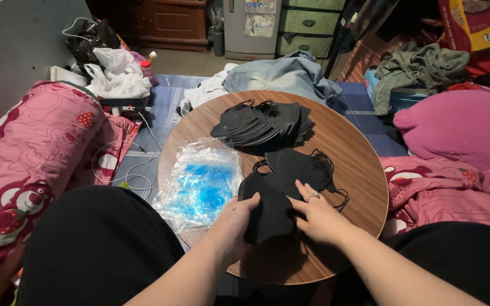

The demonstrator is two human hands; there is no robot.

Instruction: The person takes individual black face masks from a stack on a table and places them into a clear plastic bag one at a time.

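1. On round wooden table, near edge: small pile of black face masks, ear loops trailing to the right.
2. Left hand: fingers curled, thumb over the left edge of the front black mask, gripping it; no other item touched.
3. Right hand: fingers stretched flat and close together, pressed down on the same mask's right side; ring on one finger.
4. Far half of table: fanned stack of black masks, overlapping in an arc, well apart from both hands.
5. Left part of table, just beside the left hand: clear plastic bags, crinkled, with blue print showing through, partly overhanging the table rim.
6. Beyond table: folded blue denim garment on a blue checked mat.
7. Left side: pink cartoon-print bedding; white cable looped beside it; white plastic bags farther back.
8. Right side: plain pink pillow; grey-green clothing heap behind it.
9. Foreground: knees in black fabric either side of the table.
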